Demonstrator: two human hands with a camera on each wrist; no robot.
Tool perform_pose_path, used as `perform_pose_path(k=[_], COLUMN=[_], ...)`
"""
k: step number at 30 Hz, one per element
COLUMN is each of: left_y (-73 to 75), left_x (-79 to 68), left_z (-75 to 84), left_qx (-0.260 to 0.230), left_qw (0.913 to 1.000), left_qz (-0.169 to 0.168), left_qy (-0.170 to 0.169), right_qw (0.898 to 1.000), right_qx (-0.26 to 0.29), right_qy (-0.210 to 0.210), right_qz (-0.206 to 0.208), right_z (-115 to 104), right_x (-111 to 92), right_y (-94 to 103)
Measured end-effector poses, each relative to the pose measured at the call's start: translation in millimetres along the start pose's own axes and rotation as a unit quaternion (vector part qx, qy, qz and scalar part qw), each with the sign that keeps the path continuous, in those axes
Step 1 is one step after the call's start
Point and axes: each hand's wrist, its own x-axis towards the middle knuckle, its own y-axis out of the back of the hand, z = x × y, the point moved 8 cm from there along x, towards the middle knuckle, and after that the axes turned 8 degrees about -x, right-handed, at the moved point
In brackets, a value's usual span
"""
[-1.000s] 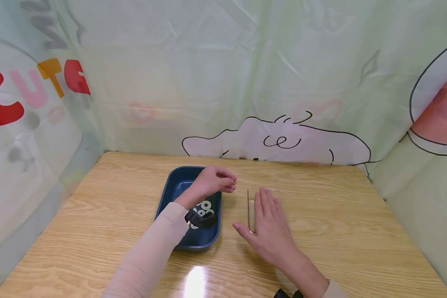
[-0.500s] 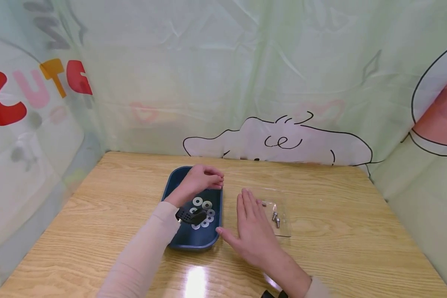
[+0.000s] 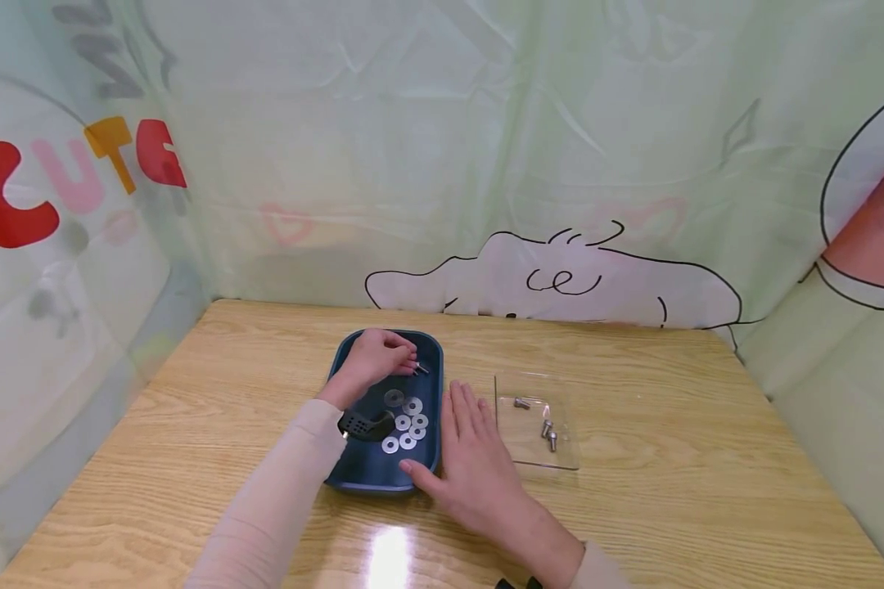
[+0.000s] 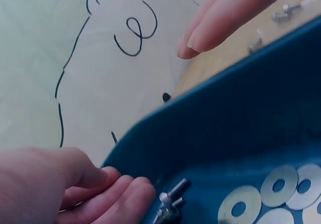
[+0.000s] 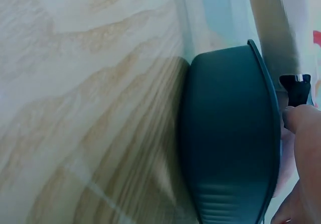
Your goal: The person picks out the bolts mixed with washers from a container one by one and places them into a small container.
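Note:
My left hand (image 3: 376, 357) is over the far end of the blue tray (image 3: 383, 478), fingers curled together against the thumb. Close beside its fingertips are small metal screws (image 4: 173, 196); I cannot tell whether the fingers hold one. Flat metal washers (image 3: 412, 406) lie in the tray's middle, several of them overlapping. My right hand (image 3: 475, 470) has straight fingers along the tray's right side, with the thumb reaching over the rim. In the right wrist view that thumb (image 5: 303, 118) is just past the rim of the tray's outer wall (image 5: 225, 133).
A shallow clear tray (image 3: 536, 465) stands right of the blue one, with several screws (image 3: 547, 427) inside. Both rest on a wooden table (image 3: 670, 458). A printed curtain (image 3: 442, 164) rises behind the table. A black wrist camera (image 3: 364, 425) overhangs the blue tray.
My left hand has moved left from beyond the blue tray's right rim to above it. My right hand has slid left from over the clear tray to the blue tray's side, uncovering screws.

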Motion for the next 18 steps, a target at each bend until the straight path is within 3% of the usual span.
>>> perform_pose_path(k=[11,18], left_y=[20.4,23.8], left_x=[7.7,11.2], left_z=[-18.2,-20.8], left_qx=[0.032,0.047], left_qw=[0.9973,0.9962], left_qz=[0.060,0.067], left_qy=[0.029,0.031], right_qw=[1.000,1.000], right_qx=[0.008,0.009], right_qy=[0.023,0.019], right_qz=[0.007,0.009], right_z=[-10,-9], right_x=[0,0], right_y=[-9.0,-12.0])
